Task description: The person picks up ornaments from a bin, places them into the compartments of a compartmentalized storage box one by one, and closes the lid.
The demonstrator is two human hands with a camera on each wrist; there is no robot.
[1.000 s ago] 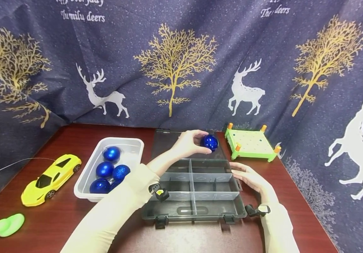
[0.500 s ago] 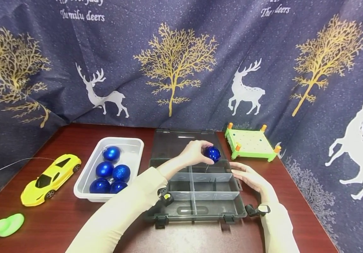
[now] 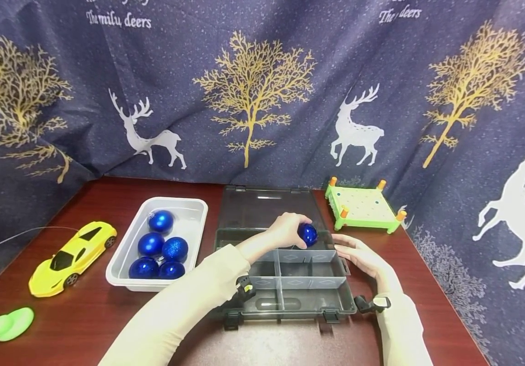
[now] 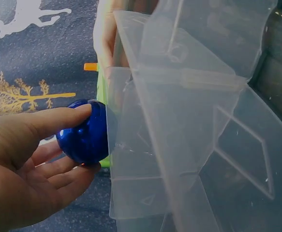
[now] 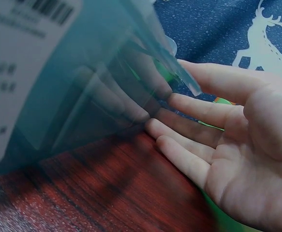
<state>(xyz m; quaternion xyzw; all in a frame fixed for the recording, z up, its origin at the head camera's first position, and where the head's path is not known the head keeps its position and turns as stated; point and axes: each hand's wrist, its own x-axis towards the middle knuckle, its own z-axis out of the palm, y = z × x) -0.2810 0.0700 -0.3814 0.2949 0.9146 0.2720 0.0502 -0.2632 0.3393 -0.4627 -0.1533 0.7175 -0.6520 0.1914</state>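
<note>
Case [image 3: 308,297] on red table [image 3: 436,300], deer backdrop [image 3: 317,127]

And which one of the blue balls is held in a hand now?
The blue ball in the left hand, at the far right part of the divided case; the other five blue balls lie together in the white tub.

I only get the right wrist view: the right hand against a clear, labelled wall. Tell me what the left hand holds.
Observer: The left hand pinches a blue ball.
Operator: Say where that is.
Observer: In the head view it shows at the far right compartment of the box; whether it touches the bottom, I can't tell.
Operator: Count any others.
Observer: Five other balls lie in the white tub.
</note>
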